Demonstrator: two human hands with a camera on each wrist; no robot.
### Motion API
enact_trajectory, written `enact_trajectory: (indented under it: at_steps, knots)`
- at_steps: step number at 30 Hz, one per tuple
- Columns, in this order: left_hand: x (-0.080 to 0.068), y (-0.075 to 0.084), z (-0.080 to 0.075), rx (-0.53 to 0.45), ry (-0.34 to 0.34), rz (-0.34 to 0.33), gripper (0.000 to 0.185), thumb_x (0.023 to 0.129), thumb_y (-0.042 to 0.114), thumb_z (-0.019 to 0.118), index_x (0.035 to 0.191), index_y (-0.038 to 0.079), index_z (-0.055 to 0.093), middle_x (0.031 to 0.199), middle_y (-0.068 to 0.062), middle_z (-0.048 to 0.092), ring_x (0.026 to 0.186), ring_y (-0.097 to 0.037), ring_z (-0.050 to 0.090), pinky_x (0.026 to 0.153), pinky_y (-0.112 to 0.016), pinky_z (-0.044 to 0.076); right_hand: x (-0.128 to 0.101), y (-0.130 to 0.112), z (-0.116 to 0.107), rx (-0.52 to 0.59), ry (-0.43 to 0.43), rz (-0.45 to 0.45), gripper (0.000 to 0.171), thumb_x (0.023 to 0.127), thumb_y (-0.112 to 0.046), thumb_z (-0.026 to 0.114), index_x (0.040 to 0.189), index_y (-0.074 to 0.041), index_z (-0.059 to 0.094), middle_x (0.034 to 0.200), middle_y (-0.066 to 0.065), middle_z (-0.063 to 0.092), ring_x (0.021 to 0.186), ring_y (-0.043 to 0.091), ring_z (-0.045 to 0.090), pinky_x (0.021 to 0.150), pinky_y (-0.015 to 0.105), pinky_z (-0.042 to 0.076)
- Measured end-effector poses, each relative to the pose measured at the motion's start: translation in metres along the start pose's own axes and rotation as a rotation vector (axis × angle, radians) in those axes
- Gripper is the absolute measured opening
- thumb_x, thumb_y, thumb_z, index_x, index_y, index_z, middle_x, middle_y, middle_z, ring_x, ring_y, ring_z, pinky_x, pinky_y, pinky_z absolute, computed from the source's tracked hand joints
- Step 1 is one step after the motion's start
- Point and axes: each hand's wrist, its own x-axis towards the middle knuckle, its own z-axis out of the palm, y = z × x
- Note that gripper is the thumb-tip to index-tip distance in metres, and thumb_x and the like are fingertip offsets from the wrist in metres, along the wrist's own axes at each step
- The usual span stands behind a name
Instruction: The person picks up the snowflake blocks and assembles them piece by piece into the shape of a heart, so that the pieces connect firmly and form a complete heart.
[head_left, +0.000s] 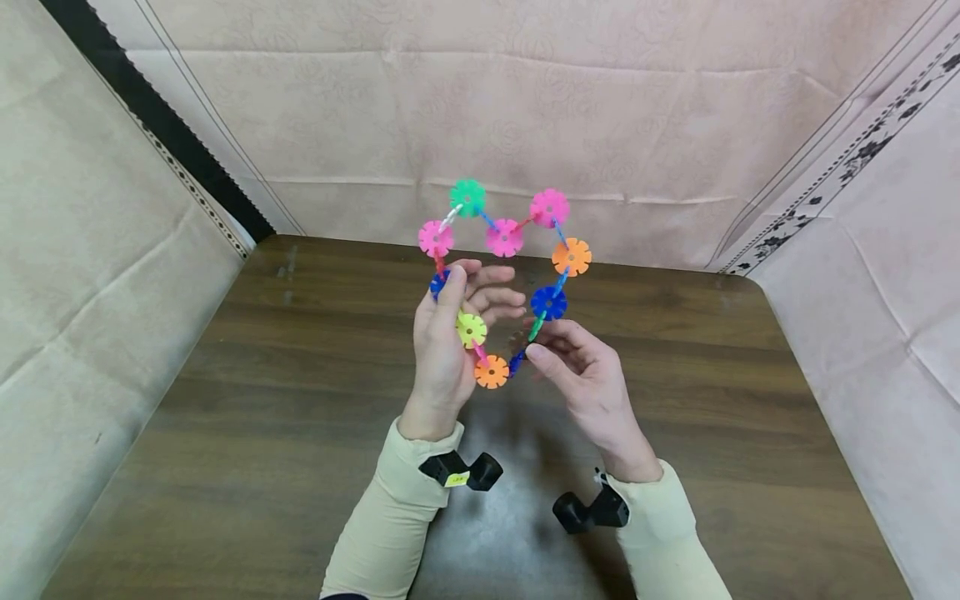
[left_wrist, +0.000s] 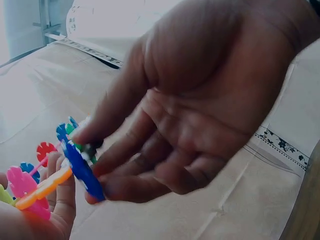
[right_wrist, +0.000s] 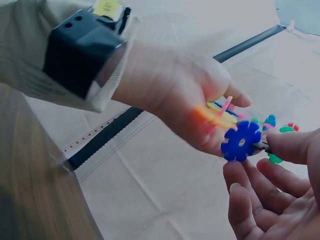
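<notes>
- A heart-shaped loop of plastic snowflake discs [head_left: 504,237] is held upright in the air above the dark wooden table [head_left: 285,400], between both hands.
- The left hand [head_left: 444,350] grips the loop's left side, thumb laid up along it near the yellow-green disc [head_left: 471,330] and fingers curled behind.
- The right hand [head_left: 588,375] pinches the lower right run by a small dark-blue disc [head_left: 516,362] near the orange bottom disc [head_left: 491,372]; in the right wrist view a blue disc [right_wrist: 241,141] sits at its thumb tip, the other fingers loosely bent below.
- Handling, as a judgement: the loop looks light, and each disc stiff, but the slotted joints probably flex and pull apart under twisting. Support on two sides, gripping disc faces close to a joint, seems safest.
- No container shows in any view; nothing is visible lying on the table.
- Pale patterned cloth walls [head_left: 525,100] surround the table.
</notes>
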Motion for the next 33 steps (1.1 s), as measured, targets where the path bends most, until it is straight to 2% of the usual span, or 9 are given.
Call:
enact_trajectory:
  at_steps: [5,12,18,28,33]
  knots:
    - [-0.001,-0.001,-0.002,0.061,0.016,-0.001,0.022,0.106,0.023,0.04,0.109,0.009,0.056,0.089,-0.005,0.068,0.062,-0.016,0.063,0.055,-0.026,0.053,0.0,-0.004,-0.001,0.002,-0.006,-0.005,0.025,0.095,-0.003,0.06,0.119,0.005,0.059,0.116,0.014,0.064,0.09,0.027,0.062,0.07,0.029,0.057]
    - [-0.003,0.0,-0.001,0.048,0.01,-0.015,0.019,0.105,0.019,0.04,0.106,0.01,0.056,0.076,-0.003,0.059,0.045,-0.013,0.048,0.039,-0.019,0.037,0.002,-0.009,0.001,0.066,-0.026,0.039,0.03,0.097,-0.007,0.059,0.123,0.006,0.056,0.117,0.018,0.061,0.09,0.026,0.064,0.076,0.037,0.058]
    - [-0.003,0.001,-0.002,0.066,0.025,-0.005,0.018,0.104,0.015,0.038,0.106,0.01,0.055,0.072,-0.002,0.055,0.042,-0.013,0.043,0.038,-0.018,0.035,0.0,-0.012,0.005,0.079,-0.077,0.123,0.039,0.093,-0.006,0.064,0.13,0.002,0.055,0.115,0.017,0.061,0.092,0.026,0.066,0.083,0.039,0.057]
    - [-0.004,0.001,-0.003,0.077,0.017,-0.002,0.017,0.102,0.013,0.04,0.105,0.01,0.056,0.069,-0.002,0.053,0.042,-0.013,0.042,0.039,-0.018,0.037,0.0,-0.012,0.003,0.055,-0.053,0.173,0.033,0.1,-0.016,0.056,0.129,-0.001,0.059,0.112,0.017,0.068,0.084,0.032,0.065,0.076,0.037,0.057]
    - [-0.003,0.0,-0.003,0.066,0.011,0.006,0.017,0.102,0.013,0.039,0.105,0.01,0.056,0.069,-0.003,0.053,0.042,-0.014,0.042,0.038,-0.019,0.037,0.001,-0.012,0.004,0.106,-0.067,0.191,0.034,0.095,-0.01,0.063,0.127,0.0,0.056,0.11,0.017,0.067,0.1,0.04,0.064,0.077,0.038,0.057]
